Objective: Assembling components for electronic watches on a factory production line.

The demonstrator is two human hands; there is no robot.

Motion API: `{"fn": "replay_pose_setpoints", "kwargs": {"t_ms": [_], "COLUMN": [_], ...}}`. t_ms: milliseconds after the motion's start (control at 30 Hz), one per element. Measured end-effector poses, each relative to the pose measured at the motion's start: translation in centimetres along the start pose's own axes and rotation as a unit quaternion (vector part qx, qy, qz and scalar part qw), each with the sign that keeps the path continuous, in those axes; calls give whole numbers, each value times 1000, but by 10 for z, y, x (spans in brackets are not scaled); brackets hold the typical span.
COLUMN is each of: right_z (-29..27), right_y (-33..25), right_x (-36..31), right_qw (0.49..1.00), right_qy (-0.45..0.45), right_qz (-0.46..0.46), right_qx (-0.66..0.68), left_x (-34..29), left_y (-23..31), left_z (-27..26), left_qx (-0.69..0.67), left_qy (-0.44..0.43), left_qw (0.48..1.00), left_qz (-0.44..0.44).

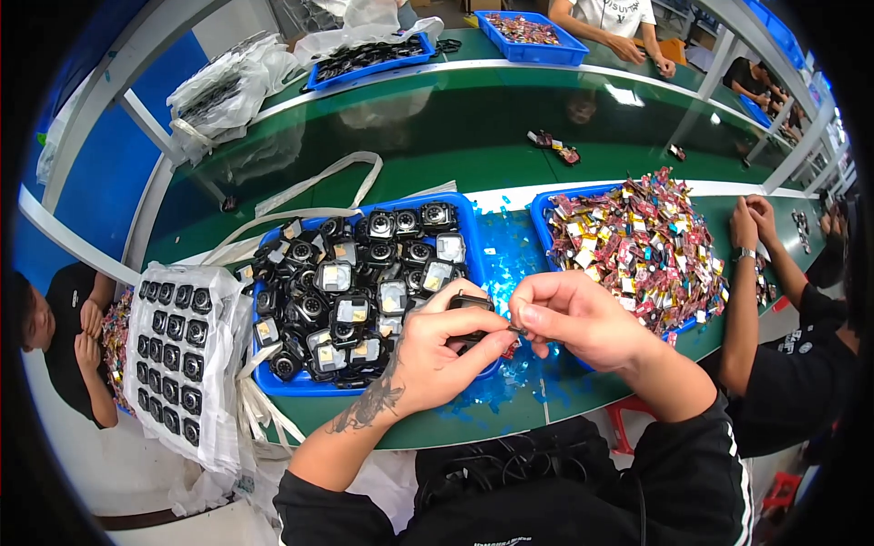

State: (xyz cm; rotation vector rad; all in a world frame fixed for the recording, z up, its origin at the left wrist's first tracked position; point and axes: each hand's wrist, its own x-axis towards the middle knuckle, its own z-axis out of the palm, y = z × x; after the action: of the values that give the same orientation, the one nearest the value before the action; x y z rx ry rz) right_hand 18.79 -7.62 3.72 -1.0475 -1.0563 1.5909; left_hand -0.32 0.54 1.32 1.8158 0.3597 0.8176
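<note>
Above the gap between two blue trays, my left hand (435,353) is closed round a small black housing (473,301), mostly covered by the fingers. My right hand (583,318) meets it, thumb and forefinger pinched at the housing's edge; whatever they grip is too small to make out. A bit of red shows just under the fingertips. Left of my hands, a blue tray (477,244) is heaped with black square watch-like housings (312,303), some with pale backs. To the right, another blue tray (538,211) overflows with small red, white and yellow flexible circuit pieces (628,246).
Blue film scraps (510,264) litter the green bench (428,435) between the trays. A white-wrapped tray of housings (173,350) stands at the left. Co-workers sit left and right, another stands across the green conveyor (437,118). Circuit pieces (555,146) lie on it.
</note>
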Motion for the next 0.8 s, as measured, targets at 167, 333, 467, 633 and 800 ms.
{"fn": "replay_pose_setpoints", "kwargs": {"t_ms": [167,333,467,633,800], "right_z": [7,10,6,-4,-4], "right_y": [4,-2,-7,-10,-3], "right_x": [-4,-9,-9,-5,-5], "right_qw": [991,981,979,996,995], "right_qy": [66,95,90,-6,-23], "right_qz": [-47,-85,-66,12,9], "right_qx": [-103,-144,-172,-91,-99], "left_x": [0,-3,-3,-2,-3], "left_y": [4,-4,-2,-3,-7], "left_z": [2,1,1,0,1], "left_qx": [2,-10,-14,31,83], "left_qy": [-16,-22,-28,-34,-31], "left_qw": [999,999,999,999,996], "left_qz": [-49,-31,-36,-7,24]}}
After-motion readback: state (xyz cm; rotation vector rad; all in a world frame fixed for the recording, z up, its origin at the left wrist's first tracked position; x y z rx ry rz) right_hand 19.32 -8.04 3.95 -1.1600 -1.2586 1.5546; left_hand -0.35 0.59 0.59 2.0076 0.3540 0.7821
